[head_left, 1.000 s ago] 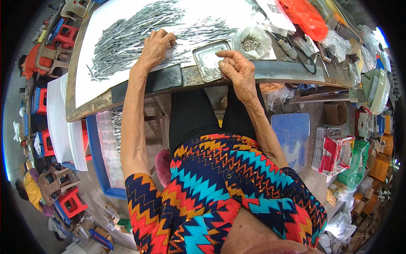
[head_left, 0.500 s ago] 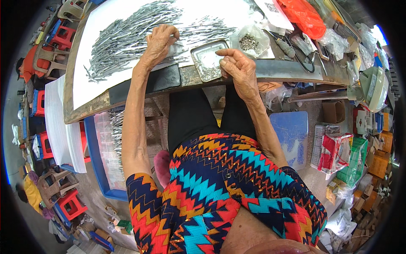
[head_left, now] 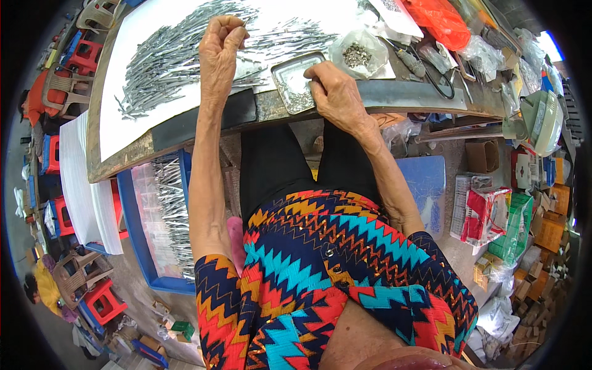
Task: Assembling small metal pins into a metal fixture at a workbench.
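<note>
Now | left hand [head_left: 221, 52] fingers curled on thin metal pins [head_left: 166, 55] | right hand [head_left: 336, 92] fingers together in square tin tray [head_left: 290, 77]

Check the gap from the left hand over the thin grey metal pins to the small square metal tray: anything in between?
Nothing visible blocks it. The left hand is over the thin grey metal pins on the white sheet; only more scattered pins lie between it and the small square metal tray, where the right hand rests at the tray's edge.
</note>
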Motion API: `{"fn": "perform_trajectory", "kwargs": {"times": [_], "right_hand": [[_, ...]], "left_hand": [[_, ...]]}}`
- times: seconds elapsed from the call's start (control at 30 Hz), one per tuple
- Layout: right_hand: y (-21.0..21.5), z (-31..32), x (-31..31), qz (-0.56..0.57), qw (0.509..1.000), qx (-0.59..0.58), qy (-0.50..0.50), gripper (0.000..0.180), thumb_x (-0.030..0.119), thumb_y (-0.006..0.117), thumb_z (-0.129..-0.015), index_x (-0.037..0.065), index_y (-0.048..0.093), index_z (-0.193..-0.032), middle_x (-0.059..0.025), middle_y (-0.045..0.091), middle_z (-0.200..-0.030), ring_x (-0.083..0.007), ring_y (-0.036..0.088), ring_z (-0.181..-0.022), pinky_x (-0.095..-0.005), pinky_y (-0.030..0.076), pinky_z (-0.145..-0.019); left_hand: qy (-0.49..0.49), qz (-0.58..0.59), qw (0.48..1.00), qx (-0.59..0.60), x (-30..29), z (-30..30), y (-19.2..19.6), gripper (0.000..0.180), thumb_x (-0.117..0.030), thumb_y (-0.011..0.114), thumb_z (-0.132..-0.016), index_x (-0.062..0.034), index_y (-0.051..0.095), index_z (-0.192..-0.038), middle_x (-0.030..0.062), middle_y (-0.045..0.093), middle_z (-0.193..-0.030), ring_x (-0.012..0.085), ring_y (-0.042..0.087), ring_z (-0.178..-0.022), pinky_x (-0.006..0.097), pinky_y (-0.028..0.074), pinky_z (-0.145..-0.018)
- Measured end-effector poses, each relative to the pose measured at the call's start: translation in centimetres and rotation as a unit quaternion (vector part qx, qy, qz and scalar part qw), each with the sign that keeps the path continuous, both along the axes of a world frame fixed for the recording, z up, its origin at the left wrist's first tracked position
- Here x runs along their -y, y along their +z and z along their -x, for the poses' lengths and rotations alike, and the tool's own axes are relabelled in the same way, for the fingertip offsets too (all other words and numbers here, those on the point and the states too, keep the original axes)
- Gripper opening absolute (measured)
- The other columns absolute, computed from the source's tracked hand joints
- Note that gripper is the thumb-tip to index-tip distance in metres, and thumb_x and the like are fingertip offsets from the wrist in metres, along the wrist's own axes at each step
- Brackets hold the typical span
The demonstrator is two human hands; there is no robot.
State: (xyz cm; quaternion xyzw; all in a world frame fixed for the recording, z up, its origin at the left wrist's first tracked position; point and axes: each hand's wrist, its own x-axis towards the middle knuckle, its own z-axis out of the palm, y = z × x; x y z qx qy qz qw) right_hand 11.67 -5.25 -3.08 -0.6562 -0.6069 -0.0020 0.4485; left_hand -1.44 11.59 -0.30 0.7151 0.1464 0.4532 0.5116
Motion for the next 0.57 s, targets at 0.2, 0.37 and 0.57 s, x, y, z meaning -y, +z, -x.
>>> {"fn": "perform_trajectory", "kwargs": {"times": [0.2, 0.37, 0.57], "right_hand": [[-0.4, -0.3, -0.5, 0.047, 0.995, 0.08, 0.033, 0.003, 0.002, 0.052, -0.076, 0.0, 0.051, -0.079, -0.0142, 0.05, -0.075, -0.0321, 0.053, -0.071, -0.038, 0.042, -0.063], [-0.7, -0.7, -0.8, 0.041, 0.99, 0.12, 0.064, 0.005, 0.001, 0.053, -0.075, 0.0, 0.048, -0.078, -0.0143, 0.048, -0.073, -0.0322, 0.051, -0.069, -0.0386, 0.041, -0.062], [0.7, 0.1, -1.1, 0.163, 0.959, 0.224, 0.057, 0.013, 0.0, 0.054, -0.07, 0.001, 0.046, -0.08, -0.015, 0.05, -0.078, -0.0321, 0.054, -0.079, -0.0405, 0.045, -0.071]], "left_hand": [[-0.016, 0.152, 0.988, 0.029, 5.3, 1.4, 1.0, 0.012, -0.011, 0.056, -0.084, -0.0034, 0.052, -0.093, 0.0043, 0.059, -0.08, 0.0067, 0.046, -0.063, 0.018, 0.035, -0.054], [0.006, 0.222, 0.974, 0.037, 8.5, 2.8, 0.4, 0.013, -0.009, 0.056, -0.082, 0.0005, 0.05, -0.089, 0.0035, 0.053, -0.072, 0.0064, 0.047, -0.062, 0.019, 0.037, -0.053], [-0.012, 0.297, 0.954, 0.048, 11.1, 4.5, -1.3, 0.014, -0.007, 0.056, -0.083, -0.0001, 0.051, -0.094, 0.0054, 0.056, -0.082, 0.0107, 0.049, -0.068, 0.021, 0.036, -0.06]]}}
